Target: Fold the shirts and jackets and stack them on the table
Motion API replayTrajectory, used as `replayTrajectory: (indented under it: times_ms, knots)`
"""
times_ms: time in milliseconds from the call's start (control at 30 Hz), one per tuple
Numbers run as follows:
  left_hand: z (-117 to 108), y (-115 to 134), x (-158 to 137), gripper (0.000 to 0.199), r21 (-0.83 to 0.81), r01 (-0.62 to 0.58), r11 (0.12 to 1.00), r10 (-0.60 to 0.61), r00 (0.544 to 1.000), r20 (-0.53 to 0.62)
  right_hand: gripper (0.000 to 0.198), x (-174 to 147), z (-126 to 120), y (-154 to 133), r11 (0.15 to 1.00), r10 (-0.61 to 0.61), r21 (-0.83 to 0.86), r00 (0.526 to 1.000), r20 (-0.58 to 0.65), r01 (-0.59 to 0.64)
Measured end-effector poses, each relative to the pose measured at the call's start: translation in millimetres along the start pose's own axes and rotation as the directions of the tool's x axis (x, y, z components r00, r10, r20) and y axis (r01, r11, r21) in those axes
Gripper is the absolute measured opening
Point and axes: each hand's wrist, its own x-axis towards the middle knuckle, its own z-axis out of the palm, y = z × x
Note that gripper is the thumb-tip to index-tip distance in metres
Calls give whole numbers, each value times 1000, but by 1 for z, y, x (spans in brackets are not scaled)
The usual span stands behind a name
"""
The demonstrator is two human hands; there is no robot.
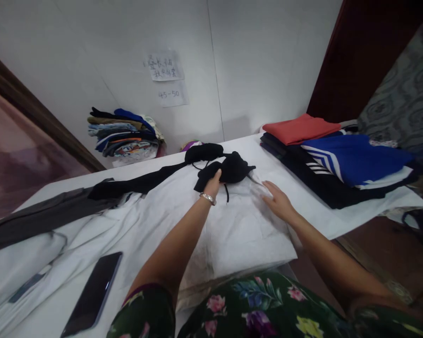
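Note:
A white garment (246,239) with black parts lies spread before me; it looks like a hooded jacket. My left hand (212,185) is closed on its bunched black hood or collar (235,168), thumb on top. A black drawstring (227,193) hangs from the bunch onto the white cloth. On the right, my right hand (279,202) holds the garment's white edge, which runs from the black part to my fingers; the fingertips are partly hidden. A black sleeve (141,180) stretches out to the left.
Folded clothes stand on the right: a red one (303,127), a blue one (359,157) and black ones (324,185). Another clothes stack (125,134) is at the back left. A phone (93,293) lies at front left, near grey trousers (38,211). Paper signs (165,65) hang on the wall.

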Motion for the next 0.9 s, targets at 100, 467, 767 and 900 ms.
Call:
replayTrajectory:
  times_ms: [100,467,767,900]
  knots:
    - [-2,25,17,23,-173,-11,985,0,998,-62,63,-35,-12,40,967,254,23,967,32,-255]
    - [-13,121,93,11,-463,-138,875,83,987,-138,76,-56,-20,-27,873,202,399,952,229,-281]
    - [-89,167,112,13,-358,-270,894,99,898,-430,68,-46,93,-107,895,-170,421,760,628,-147]
    - [-117,143,98,7,-282,-198,939,43,879,-474,45,-49,112,-110,926,-233,375,719,655,-41]
